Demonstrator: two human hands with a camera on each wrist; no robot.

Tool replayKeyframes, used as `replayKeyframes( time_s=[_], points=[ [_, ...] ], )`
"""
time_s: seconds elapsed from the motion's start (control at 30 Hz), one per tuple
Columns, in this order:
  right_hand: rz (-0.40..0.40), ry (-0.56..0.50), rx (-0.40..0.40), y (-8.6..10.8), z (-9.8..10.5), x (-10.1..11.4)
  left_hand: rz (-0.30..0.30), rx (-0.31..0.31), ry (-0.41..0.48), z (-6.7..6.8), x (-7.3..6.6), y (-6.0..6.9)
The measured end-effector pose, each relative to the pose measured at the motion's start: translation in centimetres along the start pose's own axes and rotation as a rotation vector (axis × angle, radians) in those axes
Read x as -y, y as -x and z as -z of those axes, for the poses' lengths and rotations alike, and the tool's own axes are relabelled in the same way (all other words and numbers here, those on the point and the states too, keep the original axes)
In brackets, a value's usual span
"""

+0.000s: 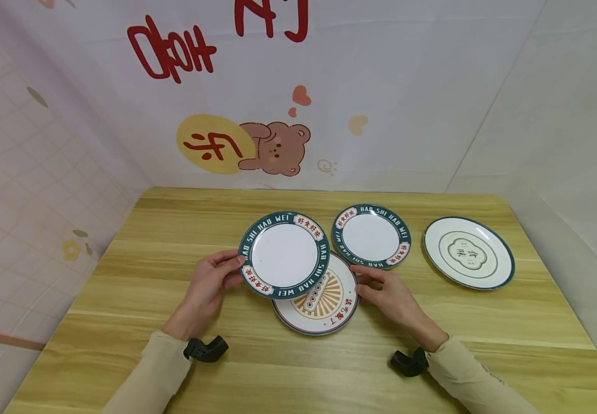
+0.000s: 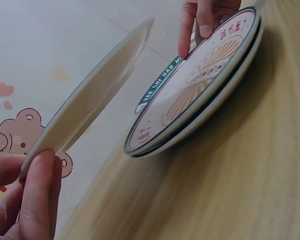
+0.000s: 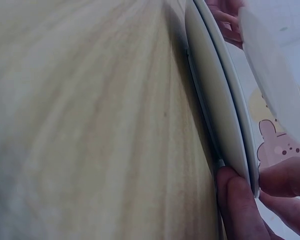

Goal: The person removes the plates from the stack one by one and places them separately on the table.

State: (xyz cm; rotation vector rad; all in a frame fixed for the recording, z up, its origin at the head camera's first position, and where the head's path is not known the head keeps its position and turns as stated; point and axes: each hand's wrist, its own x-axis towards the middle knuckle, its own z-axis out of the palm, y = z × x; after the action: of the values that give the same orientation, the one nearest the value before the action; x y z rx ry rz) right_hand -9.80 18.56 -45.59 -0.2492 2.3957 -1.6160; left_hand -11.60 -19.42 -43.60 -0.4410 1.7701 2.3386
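My left hand (image 1: 207, 290) pinches the left rim of a green-rimmed plate (image 1: 285, 253) with a white middle. In the left wrist view this plate is tilted and raised apart from the others. Partly beneath it in the head view is a plate with an orange sunburst (image 1: 331, 299), stacked on another plate (image 3: 217, 95), as the right wrist view shows. My right hand (image 1: 393, 299) grips the stack at its right rim, fingers above and below the edge. The upper part of the sunburst plate is hidden in the head view.
A second green-rimmed plate (image 1: 370, 237) lies behind the right hand. Farther right is a white plate (image 1: 469, 279) with a thin dark rim and a central emblem. The wooden table (image 1: 164, 230) ends at a printed white backdrop (image 1: 407, 86).
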Motion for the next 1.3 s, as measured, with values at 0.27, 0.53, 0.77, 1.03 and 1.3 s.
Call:
replayKeyframes(
  time_s=[0.27,0.53,0.77,1.03,1.3],
  points=[
    [-0.002,0.024,0.004,-0.1,0.0,0.1,-0.015,-0.026,-0.011,-0.2,-0.8,-1.4],
    [-0.020,0.023,0.004,-0.2,0.0,0.2,-0.028,-0.048,-0.027,-0.1,-1.2,-3.1],
    [-0.031,0.047,-0.002,-0.2,-0.1,-0.1,-0.033,-0.059,-0.012,-0.6,-1.5,-4.8],
    [-0.008,0.020,0.002,0.0,-0.1,0.1,-0.017,-0.082,-0.015,-1.0,-1.6,-6.8],
    [0.003,0.057,-0.006,0.0,-0.1,0.2,-0.011,-0.101,-0.012,-1.5,-1.7,-8.6]
  ],
)
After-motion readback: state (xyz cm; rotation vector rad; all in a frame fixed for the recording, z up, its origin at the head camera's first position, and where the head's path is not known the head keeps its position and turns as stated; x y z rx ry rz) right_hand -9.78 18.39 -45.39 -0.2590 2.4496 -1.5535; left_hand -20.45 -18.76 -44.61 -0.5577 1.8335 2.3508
